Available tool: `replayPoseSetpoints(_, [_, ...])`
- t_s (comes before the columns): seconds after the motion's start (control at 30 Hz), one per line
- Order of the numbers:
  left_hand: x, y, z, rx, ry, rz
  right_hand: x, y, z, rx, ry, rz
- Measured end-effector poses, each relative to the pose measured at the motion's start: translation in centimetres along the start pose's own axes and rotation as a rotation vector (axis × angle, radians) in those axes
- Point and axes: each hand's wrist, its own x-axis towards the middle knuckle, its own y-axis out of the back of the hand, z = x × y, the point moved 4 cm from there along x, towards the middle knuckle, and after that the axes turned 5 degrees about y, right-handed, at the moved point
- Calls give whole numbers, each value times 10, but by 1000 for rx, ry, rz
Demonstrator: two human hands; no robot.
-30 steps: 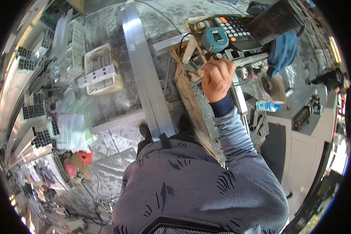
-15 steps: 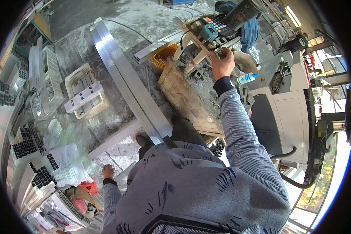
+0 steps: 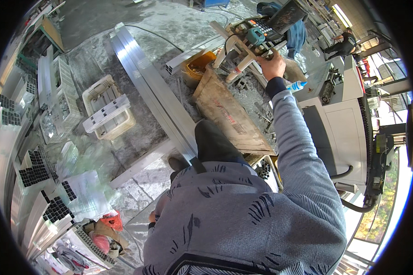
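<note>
My right hand reaches over the far end of a worn wooden bin, its fingers curled at the end of a wooden frame. Whatever lies between the fingers is hidden. Close by are a pale handle wrapped with tape and a bottle with a blue cap. Beyond the fingers sit a teal device and a dark panel with rows of buttons. Only a sliver of my left hand shows beside my body; its fingers are hidden.
Long aluminium profiles run across the floor to my legs. A white plastic basket stands left of them, a yellow bucket beside the bin. Bundled tubes lie at the left, a white machine at the right. Another person is far right.
My right hand has shifted slightly in the picture, along with the surroundings, and stays by the wooden frame. My left hand has gone from plain view to mostly hidden beside my body.
</note>
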Motion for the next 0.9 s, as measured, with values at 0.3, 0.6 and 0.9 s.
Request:
replayPoseSetpoints(0.3, [-11,8,-5,219,-267,200,48,-19,38,-77,85,-480])
replayPoseSetpoints(0.6, [-49,5,38,-725,220,17,66,-37,55,-112,159,-561])
replayPoseSetpoints(0.9, [-42,23,41,-386,6,60,66,-37,57,-81,140,-539])
